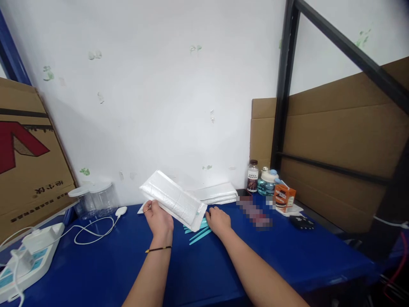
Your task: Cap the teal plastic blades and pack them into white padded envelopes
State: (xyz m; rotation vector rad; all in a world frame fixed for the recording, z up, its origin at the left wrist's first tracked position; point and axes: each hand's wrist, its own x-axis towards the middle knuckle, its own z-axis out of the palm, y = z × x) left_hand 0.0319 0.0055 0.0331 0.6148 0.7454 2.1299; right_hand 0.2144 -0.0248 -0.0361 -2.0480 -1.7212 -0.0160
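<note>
My left hand (159, 216) grips a white padded envelope (174, 198) by its lower left edge and holds it tilted above the table. Several thin turquoise sticks (200, 235) lie on the blue surface below the envelope's right end. Beside them rests my right hand (218, 219), its fingers curled down at the sticks' upper end; its fingertips are hidden, so a grip cannot be made out. Behind both hands, a stack of white padded envelopes (220, 192) lies against the wall.
At the left are a white power strip (41, 256), a white cable (92, 234) and clear lidded containers (101, 199). A brown bottle (252, 177), a blue bottle (266, 185), an orange box (284, 197) and a black item (301, 222) stand or lie at the right.
</note>
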